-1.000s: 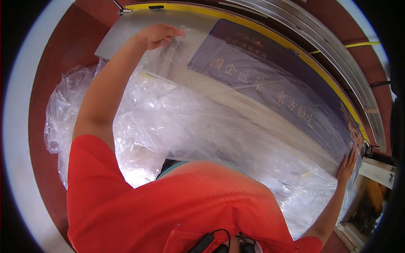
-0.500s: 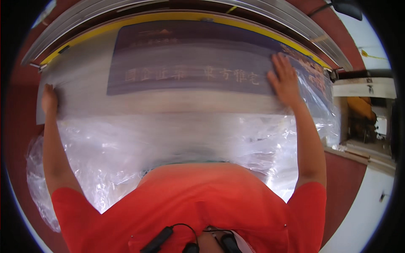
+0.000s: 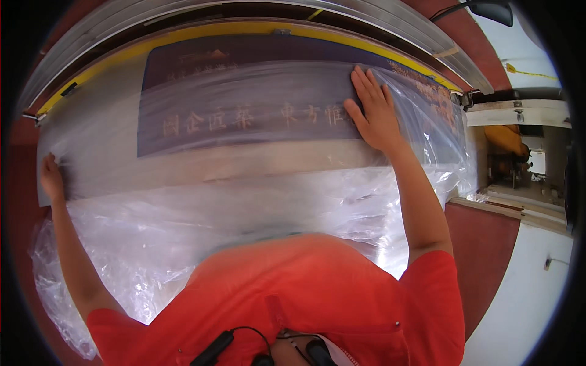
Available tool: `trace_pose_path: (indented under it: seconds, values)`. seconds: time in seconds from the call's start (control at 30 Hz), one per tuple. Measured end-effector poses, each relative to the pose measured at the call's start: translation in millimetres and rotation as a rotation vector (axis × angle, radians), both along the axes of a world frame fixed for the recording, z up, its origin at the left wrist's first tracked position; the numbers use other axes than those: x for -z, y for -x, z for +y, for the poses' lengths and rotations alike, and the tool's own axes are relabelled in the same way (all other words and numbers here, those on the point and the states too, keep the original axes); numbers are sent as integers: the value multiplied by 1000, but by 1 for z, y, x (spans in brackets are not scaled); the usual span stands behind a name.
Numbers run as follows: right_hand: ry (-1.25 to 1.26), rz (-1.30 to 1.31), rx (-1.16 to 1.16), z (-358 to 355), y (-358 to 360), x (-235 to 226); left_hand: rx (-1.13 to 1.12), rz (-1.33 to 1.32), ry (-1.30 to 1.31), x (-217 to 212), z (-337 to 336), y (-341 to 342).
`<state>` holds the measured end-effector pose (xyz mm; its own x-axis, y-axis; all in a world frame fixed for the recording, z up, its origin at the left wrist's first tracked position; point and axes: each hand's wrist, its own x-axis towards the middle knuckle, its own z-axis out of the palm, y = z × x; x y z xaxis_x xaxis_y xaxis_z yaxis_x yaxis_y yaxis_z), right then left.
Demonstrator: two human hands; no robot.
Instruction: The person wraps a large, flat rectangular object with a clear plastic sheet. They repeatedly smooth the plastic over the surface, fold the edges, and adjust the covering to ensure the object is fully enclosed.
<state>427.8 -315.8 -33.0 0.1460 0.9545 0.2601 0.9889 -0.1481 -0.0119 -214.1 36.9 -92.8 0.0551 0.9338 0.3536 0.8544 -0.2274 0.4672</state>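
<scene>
Clear plastic film (image 3: 287, 192) lies across most of a dark lettered panel (image 3: 262, 52) on a grey board (image 3: 82, 125), loose folds nearer. Left hand (image 3: 51, 174), fingers curled closed, pinches film at the left end; right hand (image 3: 377, 116) rests flat, fingers extended, on film right of centre. Yellow strip (image 3: 226, 28) edges the far side, metal rails (image 3: 390, 25) beyond.
</scene>
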Motion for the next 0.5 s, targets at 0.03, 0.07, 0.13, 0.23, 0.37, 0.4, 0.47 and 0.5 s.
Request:
trace_pose_path:
  seconds: [0.03,0.07,0.13,0.23,0.37,0.4,0.47,0.5]
  values:
    - [-55,9,-10,6,-5,2,-13,-259,144,3,7,21]
    - [-106,16,-17,12,-12,3,-23,-519,292,5,9,32]
    - [-106,212,73,25,-30,-4,177,-219,68,-15,-1,41]
    - [-268,201,123,35,-43,4,228,-206,67,-45,-26,45]
    - [-412,-191,-31,36,-42,3,146,-415,254,-80,-50,29]
    - [-413,120,27,35,-39,1,123,-422,265,-87,-48,30]
    - [-400,741,115,37,-33,-6,62,-325,191,-82,-18,46]
    - [-344,1034,122,32,-25,-17,26,-276,162,-71,-1,55]
